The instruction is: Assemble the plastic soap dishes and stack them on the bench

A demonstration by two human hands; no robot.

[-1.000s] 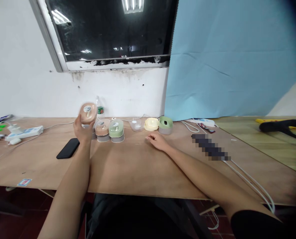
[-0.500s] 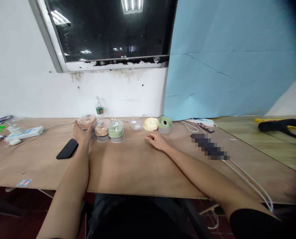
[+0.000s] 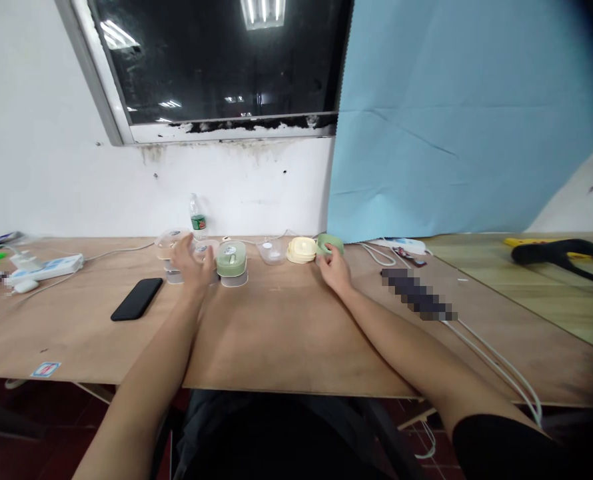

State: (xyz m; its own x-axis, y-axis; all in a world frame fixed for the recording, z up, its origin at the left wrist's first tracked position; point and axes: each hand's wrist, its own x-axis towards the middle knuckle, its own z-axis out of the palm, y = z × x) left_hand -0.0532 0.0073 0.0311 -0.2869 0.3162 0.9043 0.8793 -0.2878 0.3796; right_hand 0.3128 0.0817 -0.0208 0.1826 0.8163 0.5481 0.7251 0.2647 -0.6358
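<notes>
My left hand (image 3: 192,265) has its thumb and fingers apart in front of a pink lidded lunch box (image 3: 203,245) and partly hides it. Left of that hand stands another pink lunch box (image 3: 167,248) with a clear lid and grey base. To its right is a green lunch box (image 3: 232,261) with a lid handle and grey base. My right hand (image 3: 335,269) has its fingers curled over the near side of an open green container (image 3: 330,240), covering its lower part. Beside it lie stacked pale yellow lids (image 3: 301,249) and a clear plastic piece (image 3: 272,251).
A black phone (image 3: 137,299) lies left of my left forearm. A plastic bottle (image 3: 197,213) stands by the wall. White power strips (image 3: 51,268) and cables lie to the left and back right. A pixelated dark object (image 3: 416,293) rests near my right forearm.
My left hand has left the leftmost pink box and moved right to the middle one. My right hand has moved from the table in front of the yellow lids to the green container.
</notes>
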